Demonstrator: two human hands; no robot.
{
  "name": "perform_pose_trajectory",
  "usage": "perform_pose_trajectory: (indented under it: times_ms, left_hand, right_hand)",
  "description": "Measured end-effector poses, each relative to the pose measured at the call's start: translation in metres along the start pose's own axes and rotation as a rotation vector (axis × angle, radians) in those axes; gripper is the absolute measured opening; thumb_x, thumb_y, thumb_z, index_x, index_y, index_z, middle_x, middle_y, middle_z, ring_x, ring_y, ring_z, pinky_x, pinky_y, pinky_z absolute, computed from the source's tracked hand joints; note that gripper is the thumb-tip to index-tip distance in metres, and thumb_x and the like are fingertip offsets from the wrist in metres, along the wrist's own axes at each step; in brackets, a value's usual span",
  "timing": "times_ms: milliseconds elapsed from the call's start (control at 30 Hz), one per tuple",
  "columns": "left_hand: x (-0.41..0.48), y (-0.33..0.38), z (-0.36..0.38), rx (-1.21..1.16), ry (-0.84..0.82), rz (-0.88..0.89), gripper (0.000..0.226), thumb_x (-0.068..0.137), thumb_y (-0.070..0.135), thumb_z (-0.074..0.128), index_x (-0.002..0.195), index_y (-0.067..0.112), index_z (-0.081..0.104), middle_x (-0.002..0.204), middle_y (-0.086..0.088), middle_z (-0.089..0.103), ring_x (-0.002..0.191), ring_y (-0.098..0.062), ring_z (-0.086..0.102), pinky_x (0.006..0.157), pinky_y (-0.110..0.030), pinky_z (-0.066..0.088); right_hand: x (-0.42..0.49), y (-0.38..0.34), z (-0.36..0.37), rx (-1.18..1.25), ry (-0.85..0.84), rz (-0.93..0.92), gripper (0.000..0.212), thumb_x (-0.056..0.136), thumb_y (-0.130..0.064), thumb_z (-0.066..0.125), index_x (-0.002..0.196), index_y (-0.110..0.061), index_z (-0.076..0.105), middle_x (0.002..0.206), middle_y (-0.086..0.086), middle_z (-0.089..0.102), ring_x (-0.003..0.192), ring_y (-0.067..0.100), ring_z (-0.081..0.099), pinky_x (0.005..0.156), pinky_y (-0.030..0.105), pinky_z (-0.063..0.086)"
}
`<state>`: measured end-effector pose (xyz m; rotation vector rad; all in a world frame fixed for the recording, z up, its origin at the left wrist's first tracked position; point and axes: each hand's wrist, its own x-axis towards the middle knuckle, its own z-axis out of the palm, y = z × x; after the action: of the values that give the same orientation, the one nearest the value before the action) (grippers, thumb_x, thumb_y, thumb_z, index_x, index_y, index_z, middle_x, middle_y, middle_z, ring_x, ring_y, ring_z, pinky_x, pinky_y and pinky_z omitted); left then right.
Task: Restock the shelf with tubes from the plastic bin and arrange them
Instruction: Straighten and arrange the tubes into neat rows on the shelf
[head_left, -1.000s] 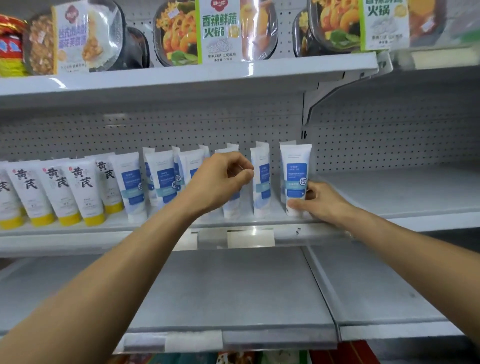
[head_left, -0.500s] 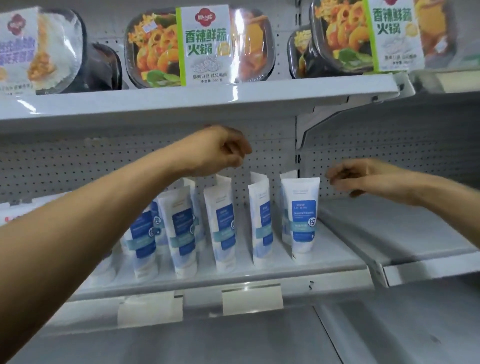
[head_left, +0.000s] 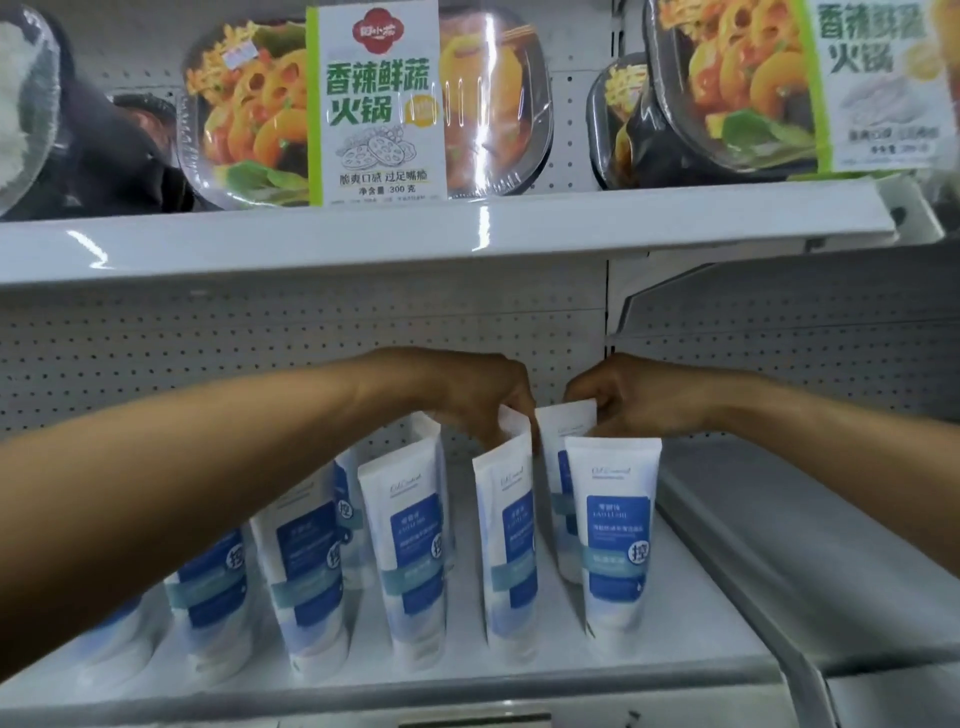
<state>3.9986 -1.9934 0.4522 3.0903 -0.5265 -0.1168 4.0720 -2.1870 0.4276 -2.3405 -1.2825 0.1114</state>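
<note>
1. The left hand reaches in from the left with its fingers curled down. It pinches the flat crimped top of a white plastic tube with a blue label in the back row.
2. The right hand comes in from the right and grips the crimped top of the neighbouring rear tube. The two hands are near each other.
3. The rear tube in the right hand stands upright just behind a front tube.
4. More matching tubes, smooth and glossy, stand cap-down in rows to the left on the white metal shelf.
5. A perforated white back panel lies behind. Film-wrapped meal trays sit on the shelf above.
</note>
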Motion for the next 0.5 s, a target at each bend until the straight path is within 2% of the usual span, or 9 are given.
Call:
perform_pose_trajectory:
  times_ms: [100,233,400,500]
  left_hand:
    - [0.010,-0.009,0.006,-0.073,0.064,-0.076,0.028,0.084,0.025,0.073,0.108,0.010,0.072,0.101,-0.001,0.073,0.086,-0.018,0.070,0.080,-0.030,0.059]
    - [0.020,-0.014,0.006,-0.183,0.102,-0.179,0.033,0.082,0.021,0.075,0.109,0.005,0.067,0.095,-0.001,0.067,0.071,-0.012,0.066,0.058,-0.016,0.057]
    - [0.029,-0.018,0.009,-0.177,0.148,-0.185,0.029,0.081,0.023,0.076,0.104,0.008,0.066,0.097,-0.002,0.067,0.071,-0.011,0.065,0.060,-0.018,0.057]
    - [0.032,-0.018,0.011,-0.182,0.167,-0.185,0.035,0.083,0.021,0.074,0.113,0.006,0.063,0.107,-0.005,0.067,0.082,-0.015,0.066,0.068,-0.021,0.057]
  right_hand:
    - [0.004,0.008,-0.001,0.044,0.010,-0.011,0.012,0.080,-0.025,0.078,0.076,-0.022,0.066,0.071,-0.015,0.068,0.068,0.000,0.061,0.060,0.018,0.049]
    - [0.013,0.020,-0.002,0.059,0.043,0.033,0.019,0.078,-0.020,0.080,0.087,-0.009,0.067,0.083,0.001,0.072,0.071,0.011,0.069,0.064,0.026,0.057]
    - [0.020,0.026,-0.001,0.154,0.060,0.049,0.016,0.078,-0.012,0.078,0.089,-0.009,0.067,0.085,0.001,0.072,0.070,0.008,0.070,0.062,0.024,0.055]
    - [0.021,0.027,0.001,0.171,0.074,0.049,0.021,0.078,-0.012,0.078,0.095,-0.007,0.068,0.090,0.002,0.073,0.077,0.011,0.071,0.069,0.028,0.059]
